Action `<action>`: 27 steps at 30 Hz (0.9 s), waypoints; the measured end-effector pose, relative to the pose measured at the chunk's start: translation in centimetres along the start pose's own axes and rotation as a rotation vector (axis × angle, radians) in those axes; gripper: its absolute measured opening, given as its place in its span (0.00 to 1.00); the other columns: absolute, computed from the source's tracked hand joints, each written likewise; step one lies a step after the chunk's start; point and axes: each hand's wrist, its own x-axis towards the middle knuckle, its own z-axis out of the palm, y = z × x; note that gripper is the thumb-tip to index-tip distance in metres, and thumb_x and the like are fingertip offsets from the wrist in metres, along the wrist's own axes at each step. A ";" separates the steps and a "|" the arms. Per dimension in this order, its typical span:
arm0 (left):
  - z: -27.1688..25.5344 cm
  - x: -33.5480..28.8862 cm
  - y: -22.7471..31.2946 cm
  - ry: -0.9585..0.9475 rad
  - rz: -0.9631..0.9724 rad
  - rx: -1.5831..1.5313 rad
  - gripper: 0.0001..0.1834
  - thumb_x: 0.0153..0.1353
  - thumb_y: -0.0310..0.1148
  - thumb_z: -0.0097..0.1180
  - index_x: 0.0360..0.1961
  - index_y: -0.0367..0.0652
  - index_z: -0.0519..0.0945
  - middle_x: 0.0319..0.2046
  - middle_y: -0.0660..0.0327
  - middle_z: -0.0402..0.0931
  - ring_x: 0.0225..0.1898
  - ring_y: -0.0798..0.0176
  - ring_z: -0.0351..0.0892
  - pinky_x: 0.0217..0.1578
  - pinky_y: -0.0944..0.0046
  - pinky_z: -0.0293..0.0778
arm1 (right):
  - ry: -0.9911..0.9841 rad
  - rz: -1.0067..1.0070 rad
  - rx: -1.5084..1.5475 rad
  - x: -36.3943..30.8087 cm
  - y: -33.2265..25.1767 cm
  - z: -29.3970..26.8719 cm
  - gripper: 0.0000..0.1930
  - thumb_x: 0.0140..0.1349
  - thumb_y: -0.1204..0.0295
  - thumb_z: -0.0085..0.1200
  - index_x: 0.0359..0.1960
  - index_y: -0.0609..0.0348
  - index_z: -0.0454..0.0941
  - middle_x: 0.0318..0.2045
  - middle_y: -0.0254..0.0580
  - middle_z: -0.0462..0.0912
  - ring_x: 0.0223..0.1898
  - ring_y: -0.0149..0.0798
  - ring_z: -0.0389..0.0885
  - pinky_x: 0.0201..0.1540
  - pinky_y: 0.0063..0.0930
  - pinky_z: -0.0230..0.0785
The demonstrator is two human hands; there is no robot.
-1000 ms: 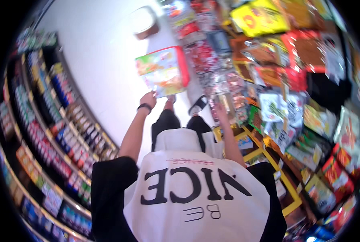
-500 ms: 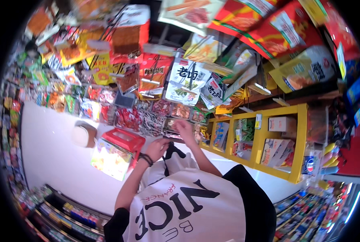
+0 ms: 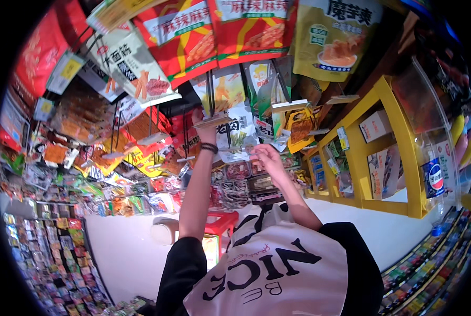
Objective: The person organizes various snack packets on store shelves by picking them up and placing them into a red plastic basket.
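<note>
A white snack packet with dark lettering and a green picture (image 3: 239, 124) hangs from the rack in front of me. My left hand (image 3: 204, 129) is raised to its left edge, a dark bracelet round the wrist; a price-tag holder (image 3: 211, 122) and the hanging packets cover most of its fingers. Lower down, my right hand (image 3: 267, 159) is at the packet's lower right corner, fingers curled together in a pinch. What lies between those fingertips is too small to make out. Red snack packets (image 3: 254, 31) and a greenish-gold packet (image 3: 333, 42) hang above both hands.
A yellow shelf frame (image 3: 354, 184) with boxed goods stands to the right. Below the hanging packets are trays of small wrapped snacks (image 3: 235, 195). A red stool (image 3: 222, 221) and a beige round-edged stool (image 3: 164, 231) are on the pale floor. Metal hooks stick out towards me.
My view has tilted up and closer to the rack. My left hand has risen from waist height to the hanging white packet; my right hand has moved up to its lower corner.
</note>
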 end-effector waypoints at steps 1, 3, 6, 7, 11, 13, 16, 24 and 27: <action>-0.7 2.3 -2.2 0.060 -0.060 -0.130 0.23 0.46 0.26 0.62 0.43 0.32 0.69 0.41 0.54 0.72 0.42 0.61 0.72 0.44 0.64 0.68 | 0.001 -0.002 0.026 -0.2 0.2 0.1 0.07 0.64 0.72 0.43 0.42 0.57 0.69 0.37 0.36 0.77 0.36 0.30 0.77 0.35 0.21 0.69; -1.1 5.7 -5.4 -0.024 -0.162 -0.304 0.22 0.47 0.28 0.62 0.42 0.32 0.70 0.40 0.55 0.74 0.39 0.62 0.74 0.40 0.64 0.71 | -0.049 0.022 -0.010 -0.2 0.7 -0.5 0.07 0.64 0.72 0.43 0.41 0.57 0.70 0.36 0.36 0.77 0.36 0.30 0.77 0.35 0.21 0.69; -1.3 8.0 -8.5 -0.233 -0.009 0.052 0.18 0.50 0.33 0.60 0.40 0.35 0.73 0.35 0.56 0.78 0.34 0.63 0.78 0.33 0.64 0.74 | -0.043 0.046 -0.019 0.3 1.3 -1.4 0.06 0.63 0.74 0.42 0.39 0.58 0.71 0.33 0.36 0.77 0.35 0.29 0.77 0.35 0.20 0.69; -3.6 9.3 -8.8 -0.154 -0.039 -0.055 0.16 0.51 0.35 0.59 0.38 0.37 0.75 0.32 0.56 0.78 0.32 0.64 0.78 0.32 0.64 0.73 | -0.080 0.070 -0.045 0.5 1.5 -0.3 0.06 0.63 0.74 0.42 0.39 0.58 0.71 0.32 0.35 0.77 0.34 0.29 0.77 0.35 0.20 0.69; -2.0 4.9 -6.2 -0.069 -0.063 -0.141 0.12 0.53 0.37 0.56 0.32 0.38 0.76 0.25 0.54 0.78 0.28 0.60 0.79 0.29 0.62 0.72 | -0.034 0.067 -0.107 1.6 0.3 0.5 0.06 0.64 0.72 0.43 0.37 0.57 0.72 0.31 0.33 0.77 0.32 0.26 0.74 0.34 0.19 0.68; 0.9 0.5 -0.9 -0.078 0.065 0.066 0.09 0.55 0.33 0.53 0.32 0.37 0.75 0.24 0.49 0.77 0.27 0.53 0.79 0.27 0.59 0.72 | 0.024 -0.018 -0.112 2.4 0.5 0.0 0.07 0.63 0.74 0.42 0.40 0.56 0.71 0.32 0.34 0.77 0.34 0.26 0.75 0.35 0.19 0.68; 0.4 -3.7 10.6 -0.056 0.202 0.515 0.05 0.56 0.28 0.50 0.30 0.38 0.72 0.20 0.46 0.73 0.25 0.46 0.76 0.25 0.56 0.70 | 0.175 -0.200 -0.314 2.9 0.2 0.2 0.07 0.61 0.74 0.47 0.41 0.56 0.71 0.41 0.35 0.74 0.40 0.28 0.71 0.43 0.21 0.63; -11.6 -13.9 22.7 -0.101 0.084 0.661 0.04 0.56 0.28 0.51 0.30 0.39 0.72 0.20 0.50 0.73 0.24 0.47 0.75 0.24 0.57 0.69 | -0.170 -0.294 -0.338 -0.1 -3.3 6.2 0.25 0.61 0.76 0.46 0.58 0.61 0.52 0.53 0.48 0.65 0.53 0.36 0.66 0.54 0.30 0.60; -14.8 -17.8 25.6 -0.090 0.012 0.618 0.04 0.55 0.27 0.50 0.31 0.38 0.74 0.20 0.51 0.73 0.25 0.49 0.76 0.25 0.58 0.71 | -0.286 -0.281 -0.482 -0.6 -2.1 7.5 0.30 0.60 0.76 0.47 0.61 0.61 0.46 0.55 0.49 0.63 0.55 0.38 0.64 0.55 0.33 0.59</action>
